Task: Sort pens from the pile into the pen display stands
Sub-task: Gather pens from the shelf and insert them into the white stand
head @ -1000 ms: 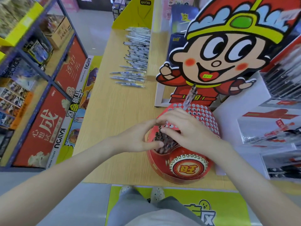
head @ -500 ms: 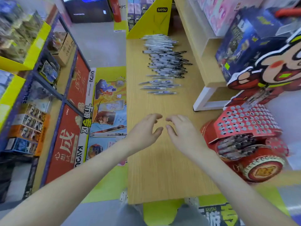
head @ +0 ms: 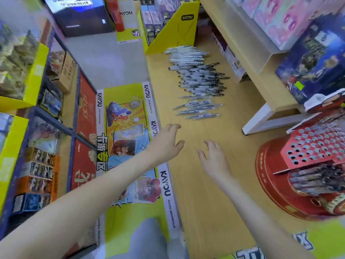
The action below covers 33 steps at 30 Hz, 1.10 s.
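Note:
A long pile of wrapped pens [head: 197,81] lies on the wooden table [head: 209,199], stretching away from me toward a yellow divider. My left hand [head: 168,141] and my right hand [head: 214,159] hover above the table short of the nearest pens, both with fingers spread and nothing in them. At the right edge stands the red round pen display stand [head: 276,186]. Its perforated top panel [head: 315,146] has many holes, and several dark pens [head: 321,182] lie in its lower opening. The whole view is motion-blurred.
A raised wooden shelf on white legs [head: 261,116] runs along the right behind the stand, loaded with boxed goods [head: 313,62]. The yellow cardboard divider [head: 177,28] closes the table's far end. Left of the table is an aisle floor with posters [head: 127,139] and blue shelving [head: 37,128].
Both hands left the red stand and moved left and forward over the table toward the pen pile. My view swung left, pushing the stand to the right edge.

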Motion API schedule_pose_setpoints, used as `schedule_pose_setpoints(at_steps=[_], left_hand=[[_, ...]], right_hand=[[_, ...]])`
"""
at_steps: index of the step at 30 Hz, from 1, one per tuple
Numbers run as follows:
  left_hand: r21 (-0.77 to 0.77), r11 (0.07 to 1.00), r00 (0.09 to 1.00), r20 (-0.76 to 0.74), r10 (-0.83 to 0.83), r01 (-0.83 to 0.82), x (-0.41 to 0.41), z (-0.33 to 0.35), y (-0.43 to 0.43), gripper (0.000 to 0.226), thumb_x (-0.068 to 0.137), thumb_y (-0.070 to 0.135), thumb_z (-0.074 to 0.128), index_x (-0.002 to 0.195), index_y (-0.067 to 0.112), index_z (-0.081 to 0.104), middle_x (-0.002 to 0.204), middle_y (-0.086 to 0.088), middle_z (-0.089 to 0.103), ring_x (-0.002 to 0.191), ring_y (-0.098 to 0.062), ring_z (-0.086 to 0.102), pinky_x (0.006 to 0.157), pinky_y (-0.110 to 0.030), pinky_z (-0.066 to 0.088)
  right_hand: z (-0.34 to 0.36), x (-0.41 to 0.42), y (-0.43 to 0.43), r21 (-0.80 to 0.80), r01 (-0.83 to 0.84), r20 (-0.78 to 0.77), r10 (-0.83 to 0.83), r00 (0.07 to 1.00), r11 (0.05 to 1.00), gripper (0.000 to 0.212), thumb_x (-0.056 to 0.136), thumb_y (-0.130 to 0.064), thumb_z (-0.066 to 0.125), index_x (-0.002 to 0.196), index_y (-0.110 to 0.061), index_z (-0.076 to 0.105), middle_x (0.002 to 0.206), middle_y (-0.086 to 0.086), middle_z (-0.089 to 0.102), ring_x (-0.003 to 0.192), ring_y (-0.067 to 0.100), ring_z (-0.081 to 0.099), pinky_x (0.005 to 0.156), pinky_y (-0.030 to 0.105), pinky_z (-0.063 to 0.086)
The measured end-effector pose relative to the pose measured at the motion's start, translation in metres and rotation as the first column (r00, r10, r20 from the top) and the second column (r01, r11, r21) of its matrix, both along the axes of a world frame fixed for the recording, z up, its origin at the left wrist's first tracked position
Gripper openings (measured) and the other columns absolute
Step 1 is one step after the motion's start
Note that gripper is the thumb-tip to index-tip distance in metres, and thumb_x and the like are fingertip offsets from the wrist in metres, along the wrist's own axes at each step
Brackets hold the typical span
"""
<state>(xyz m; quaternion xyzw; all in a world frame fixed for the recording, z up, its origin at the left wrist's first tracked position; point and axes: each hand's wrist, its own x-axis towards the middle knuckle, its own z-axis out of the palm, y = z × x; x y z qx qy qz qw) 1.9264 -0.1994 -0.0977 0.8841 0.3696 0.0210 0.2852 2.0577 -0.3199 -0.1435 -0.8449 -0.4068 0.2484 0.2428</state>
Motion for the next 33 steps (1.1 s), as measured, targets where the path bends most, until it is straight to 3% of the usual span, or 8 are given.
schedule_pose_setpoints(at_steps=[7,13,16,20,24,28,30,33], left_hand=[[-0.024,0.993,0.989,-0.093,-0.119,0.117,-0.009,-0.028,0.093,0.055,0.098,0.035,0.048,0.145,0.012,0.031,0.147,-0.008,0.037,0.125,-0.024,0.045,0.094,-0.028,0.036],[-0.040,0.976,0.960,-0.175,-0.220,0.216,0.006,-0.035,0.165,0.062,0.098,0.040,0.048,0.146,0.008,0.027,0.149,-0.010,0.033,0.132,-0.025,0.037,0.100,-0.033,0.036],[-0.034,0.960,0.938,-0.208,-0.278,0.277,0.036,-0.039,0.187,0.068,0.096,0.047,0.048,0.147,0.008,0.025,0.149,-0.012,0.032,0.132,-0.027,0.037,0.102,-0.034,0.036],[-0.038,0.929,0.881,-0.308,-0.360,0.367,0.088,-0.052,0.198,0.085,0.089,0.061,0.050,0.148,0.008,0.020,0.150,-0.012,0.027,0.136,-0.030,0.031,0.105,-0.040,0.035],[0.009,0.928,0.870,-0.351,-0.345,0.372,0.132,-0.075,0.201,0.099,0.080,0.073,0.051,0.147,0.008,0.019,0.148,-0.012,0.027,0.137,-0.032,0.028,0.111,-0.042,0.030],[0.018,0.910,0.845,-0.380,-0.378,0.415,0.165,-0.099,0.208,0.104,0.073,0.080,0.050,0.143,0.008,0.024,0.140,-0.011,0.033,0.131,-0.031,0.031,0.107,-0.040,0.031],[0.066,0.882,0.816,-0.418,-0.400,0.466,0.175,-0.106,0.209,0.107,0.069,0.086,0.046,0.139,0.007,0.029,0.133,-0.010,0.036,0.124,-0.030,0.035,0.103,-0.039,0.034],[0.109,0.838,0.781,-0.442,-0.441,0.535,0.183,-0.111,0.201,0.110,0.064,0.091,0.042,0.134,0.007,0.031,0.125,-0.008,0.035,0.114,-0.027,0.036,0.097,-0.037,0.035]], right_hand=[[-0.027,-0.005,0.067,-0.082,0.237,-0.027,-0.240,0.970,0.968,0.052,0.096,-0.025,0.051,0.140,-0.003,0.035,0.139,0.015,0.042,0.130,0.029,0.037,0.106,0.033,0.029],[-0.035,0.001,0.106,-0.194,0.468,-0.073,-0.489,0.870,0.862,0.059,0.096,-0.025,0.050,0.143,0.004,0.027,0.146,0.021,0.033,0.135,0.033,0.028,0.109,0.036,0.022],[-0.038,0.015,0.112,-0.198,0.594,-0.123,-0.621,0.774,0.779,0.066,0.095,-0.027,0.051,0.147,-0.001,0.019,0.145,0.021,0.033,0.135,0.033,0.028,0.108,0.037,0.023],[-0.046,0.032,0.113,-0.273,0.647,-0.139,-0.695,0.705,0.712,0.067,0.097,-0.029,0.047,0.148,0.002,0.014,0.149,0.021,0.027,0.138,0.033,0.023,0.111,0.036,0.017],[-0.059,0.048,0.123,-0.256,0.685,-0.234,-0.732,0.640,0.682,0.060,0.097,-0.016,0.047,0.147,0.001,0.018,0.150,0.019,0.024,0.134,0.032,0.026,0.105,0.029,0.019],[-0.072,0.059,0.137,-0.270,0.719,-0.319,-0.764,0.560,0.640,0.058,0.097,-0.014,0.045,0.149,-0.006,0.020,0.137,0.018,0.032,0.120,0.029,0.038,0.085,0.022,0.026],[-0.079,0.063,0.145,-0.276,0.741,-0.348,-0.782,0.516,0.612,0.058,0.097,-0.014,0.045,0.149,-0.011,0.021,0.125,0.015,0.038,0.110,0.030,0.044,0.089,0.022,0.030],[-0.084,0.065,0.163,-0.274,0.760,-0.435,-0.781,0.448,0.590,0.060,0.095,-0.011,0.045,0.150,-0.019,0.021,0.106,-0.003,0.038,0.114,0.036,0.046,0.102,0.046,0.039]])
